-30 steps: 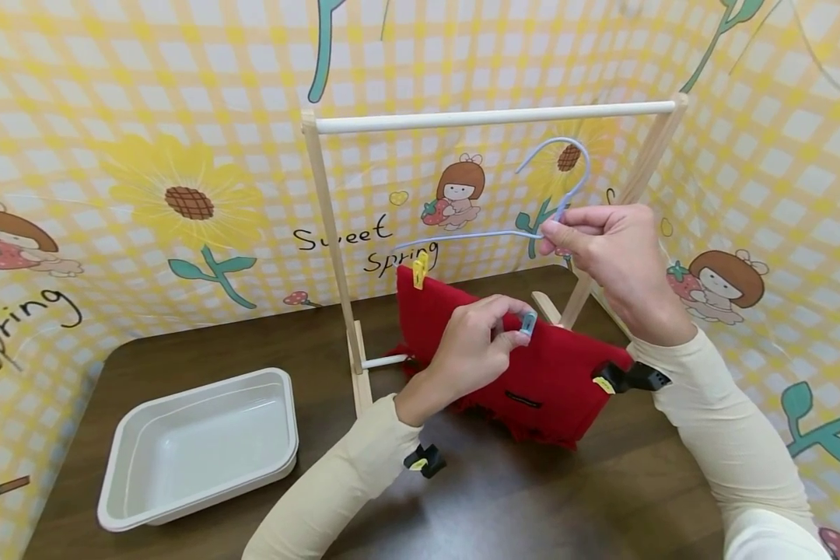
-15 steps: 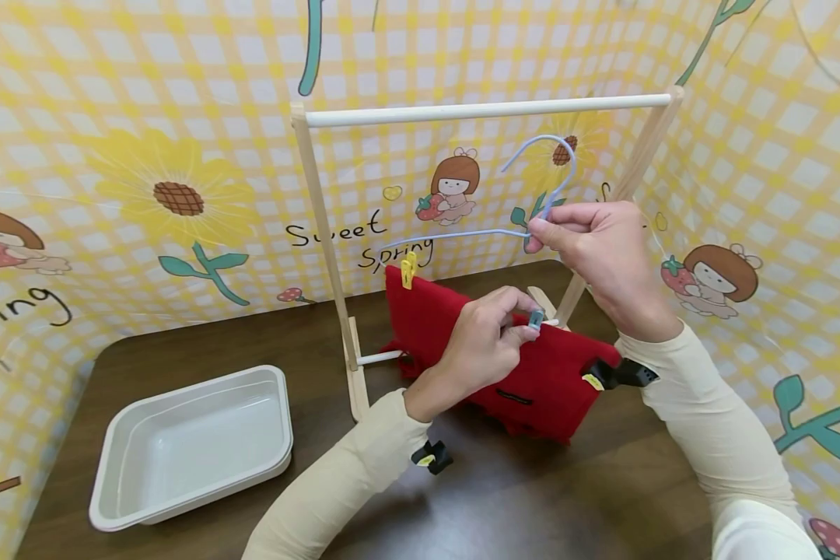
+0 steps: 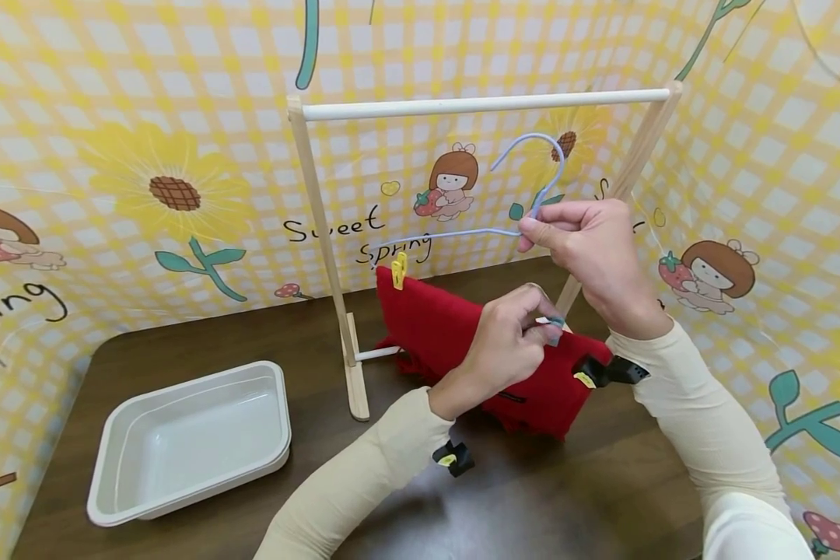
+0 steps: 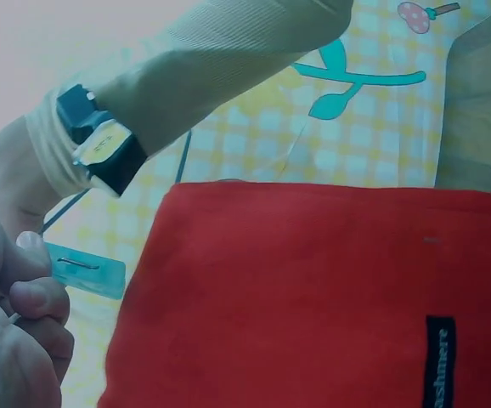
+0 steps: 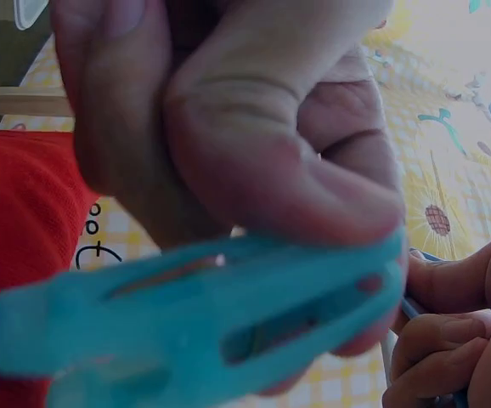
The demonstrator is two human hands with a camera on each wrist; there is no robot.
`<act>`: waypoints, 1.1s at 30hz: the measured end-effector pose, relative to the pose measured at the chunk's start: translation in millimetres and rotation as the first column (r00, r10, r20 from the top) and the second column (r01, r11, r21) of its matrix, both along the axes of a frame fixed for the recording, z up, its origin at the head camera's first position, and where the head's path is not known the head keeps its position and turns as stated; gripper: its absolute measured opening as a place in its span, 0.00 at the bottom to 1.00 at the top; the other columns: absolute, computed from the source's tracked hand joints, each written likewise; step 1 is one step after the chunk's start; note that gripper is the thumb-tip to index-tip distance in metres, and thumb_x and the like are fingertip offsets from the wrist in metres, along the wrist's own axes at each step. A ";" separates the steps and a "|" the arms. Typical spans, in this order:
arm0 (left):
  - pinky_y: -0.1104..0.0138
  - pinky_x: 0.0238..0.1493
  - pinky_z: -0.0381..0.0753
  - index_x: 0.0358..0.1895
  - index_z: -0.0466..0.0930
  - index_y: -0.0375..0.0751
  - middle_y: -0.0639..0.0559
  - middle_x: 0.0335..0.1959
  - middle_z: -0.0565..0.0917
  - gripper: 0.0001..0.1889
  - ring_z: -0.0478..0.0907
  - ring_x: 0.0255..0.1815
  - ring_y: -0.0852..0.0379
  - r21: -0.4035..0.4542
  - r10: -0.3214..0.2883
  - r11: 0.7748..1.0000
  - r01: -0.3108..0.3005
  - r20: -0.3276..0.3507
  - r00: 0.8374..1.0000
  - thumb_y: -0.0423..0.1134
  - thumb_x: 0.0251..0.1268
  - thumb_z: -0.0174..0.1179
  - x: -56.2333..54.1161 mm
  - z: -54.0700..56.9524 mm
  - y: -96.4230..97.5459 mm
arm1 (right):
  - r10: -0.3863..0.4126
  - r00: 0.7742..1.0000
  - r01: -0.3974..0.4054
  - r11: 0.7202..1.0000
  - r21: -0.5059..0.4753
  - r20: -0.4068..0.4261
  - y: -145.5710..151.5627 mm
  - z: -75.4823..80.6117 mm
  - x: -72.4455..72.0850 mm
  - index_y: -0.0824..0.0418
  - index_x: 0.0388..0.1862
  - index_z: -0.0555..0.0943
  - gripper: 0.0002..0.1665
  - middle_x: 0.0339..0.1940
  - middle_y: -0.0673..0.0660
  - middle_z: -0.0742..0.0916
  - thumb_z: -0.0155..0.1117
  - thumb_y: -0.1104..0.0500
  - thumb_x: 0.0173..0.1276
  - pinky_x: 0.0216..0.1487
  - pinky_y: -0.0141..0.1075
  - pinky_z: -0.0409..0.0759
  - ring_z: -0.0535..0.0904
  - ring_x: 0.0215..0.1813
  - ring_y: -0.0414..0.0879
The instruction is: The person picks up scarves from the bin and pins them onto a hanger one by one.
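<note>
My right hand (image 3: pixel 595 249) pinches a light-blue wire hanger (image 3: pixel 561 159) at the base of its hook. From the hanger hangs a folded red scarf (image 3: pixel 441 327) with a fringed edge and a dark label; a yellow clothespin (image 3: pixel 399 272) clips its upper left corner. A teal clothespin (image 4: pixel 91 272) is pinched between the thumb and fingers of my left hand (image 3: pixel 507 342), near the scarf's upper right part. In the left wrist view this clothespin appears beside the scarf's edge, apart from it. Close up in the right wrist view, the same teal clothespin (image 5: pixel 160 314) fills the foreground.
A wooden rack with a white top rod (image 3: pixel 476 106) stands behind the scarf, the hanger below that rod. To the left, a pale rectangular basin (image 3: pixel 105 459) sits on the dark brown table (image 3: pixel 308 435). Yellow checked patterned cloth (image 3: pixel 238 78) surrounds the table.
My left hand has moved right along the scarf's upper edge, and the teal clothespin in it has turned. The right hand keeps its pinch on the hanger; the whole view has shifted slightly.
</note>
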State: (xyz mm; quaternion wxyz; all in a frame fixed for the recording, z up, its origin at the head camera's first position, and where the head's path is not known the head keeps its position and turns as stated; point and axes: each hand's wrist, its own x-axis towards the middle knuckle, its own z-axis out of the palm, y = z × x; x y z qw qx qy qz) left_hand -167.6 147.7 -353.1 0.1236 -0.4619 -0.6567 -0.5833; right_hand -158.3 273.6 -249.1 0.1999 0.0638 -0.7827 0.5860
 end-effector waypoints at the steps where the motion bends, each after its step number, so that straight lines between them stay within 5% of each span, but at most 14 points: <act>1: 0.78 0.29 0.72 0.32 0.80 0.33 0.44 0.32 0.84 0.05 0.75 0.26 0.57 0.004 0.001 1.000 -0.001 0.004 1.000 0.22 0.60 0.64 0.3 -1.1 1.5 | -0.001 1.000 0.001 1.000 0.003 -0.002 -0.4 -0.1 0.0 0.71 0.35 0.88 0.11 0.21 0.53 0.89 0.73 0.61 0.66 0.17 0.36 0.46 0.51 0.13 0.42; 15: 0.78 0.36 0.81 0.32 0.80 0.32 0.41 0.34 0.85 0.06 0.84 0.29 0.54 0.012 -0.029 1.000 0.027 0.136 0.990 0.20 0.60 0.63 4.4 -7.6 10.3 | 0.025 0.999 -0.026 0.999 -0.021 -0.027 -4.7 -3.0 3.3 0.70 0.32 0.88 0.09 0.20 0.54 0.89 0.72 0.63 0.66 0.17 0.34 0.49 0.53 0.14 0.40; 27: 0.78 0.35 0.81 0.32 0.82 0.33 0.44 0.32 0.84 0.05 0.79 0.27 0.65 -0.053 -0.009 0.998 0.021 0.210 0.978 0.21 0.61 0.62 1.3 -6.5 9.6 | 0.026 1.000 -0.026 0.999 0.020 0.004 -11.8 -0.8 6.4 0.71 0.34 0.88 0.12 0.22 0.55 0.89 0.72 0.60 0.67 0.17 0.34 0.50 0.55 0.15 0.39; 33: 0.78 0.36 0.82 0.32 0.81 0.34 0.43 0.33 0.84 0.05 0.79 0.27 0.69 -0.077 -0.016 0.996 0.037 0.260 0.965 0.22 0.61 0.62 -0.8 -13.8 8.4 | 0.031 0.999 -0.031 0.999 0.013 0.019 -12.9 -3.4 9.9 0.67 0.32 0.88 0.10 0.22 0.56 0.89 0.72 0.60 0.67 0.23 0.31 0.61 0.57 0.16 0.39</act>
